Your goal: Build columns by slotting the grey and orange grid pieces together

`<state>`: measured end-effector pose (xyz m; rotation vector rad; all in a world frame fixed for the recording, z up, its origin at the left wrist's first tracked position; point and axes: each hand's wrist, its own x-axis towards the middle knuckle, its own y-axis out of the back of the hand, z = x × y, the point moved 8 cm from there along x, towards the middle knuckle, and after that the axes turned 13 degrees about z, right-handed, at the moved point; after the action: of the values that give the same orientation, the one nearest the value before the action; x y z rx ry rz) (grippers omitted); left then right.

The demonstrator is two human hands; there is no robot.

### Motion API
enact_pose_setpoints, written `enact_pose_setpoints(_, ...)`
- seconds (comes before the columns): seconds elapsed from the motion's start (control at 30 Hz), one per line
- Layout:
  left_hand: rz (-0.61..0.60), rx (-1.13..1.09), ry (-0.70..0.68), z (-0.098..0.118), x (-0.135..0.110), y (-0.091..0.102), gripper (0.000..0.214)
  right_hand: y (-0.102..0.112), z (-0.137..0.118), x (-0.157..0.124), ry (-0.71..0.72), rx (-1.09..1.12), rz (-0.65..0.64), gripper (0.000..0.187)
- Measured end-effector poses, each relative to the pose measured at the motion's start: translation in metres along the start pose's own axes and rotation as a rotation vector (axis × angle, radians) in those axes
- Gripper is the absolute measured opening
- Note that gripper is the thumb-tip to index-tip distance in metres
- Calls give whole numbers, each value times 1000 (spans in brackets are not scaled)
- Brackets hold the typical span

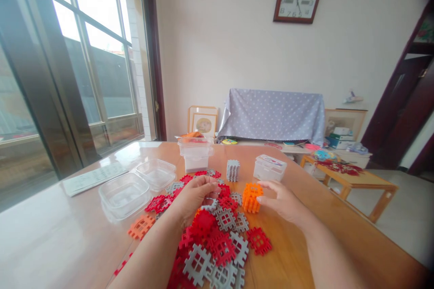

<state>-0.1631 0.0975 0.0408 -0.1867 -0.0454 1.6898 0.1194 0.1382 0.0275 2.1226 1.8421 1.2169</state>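
Observation:
My left hand (203, 189) is over a pile of plastic interlocking tiles, its fingers curled together. What they hold, if anything, is hidden. The pile has red tiles (222, 248) and grey tiles (198, 264), many with window-like cutouts and notched edges. At the pile's right, my right hand (276, 196) has its thumb and fingers at the right side of a stack of orange tiles (252, 198) that stands on the table. Behind it rises a neat stack of grey tiles (233, 170). One orange tile (141, 227) lies left of the pile.
Two clear plastic containers (124, 194) sit at the left, near a printed sheet (95, 179). Stacked clear tubs (195, 156) with orange pieces on top stand at the back of the table (288, 253). A lidded clear box (270, 168) is behind my right hand.

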Motion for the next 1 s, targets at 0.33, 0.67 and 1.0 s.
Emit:
enact_pose_setpoints(0.33, 36, 56, -25, 4, 2, 7, 36, -9, 7, -4, -44, 51, -54, 55)
enact_pose_setpoints(0.67, -22, 431, -209, 13, 6, 20, 24, -5, -17, -3, 19, 56, 113, 40)
enact_pose_setpoints(1.0, -131, 1306, -394, -2, -2, 33, 30, -27, -51, -18, 23, 211, 18, 34)
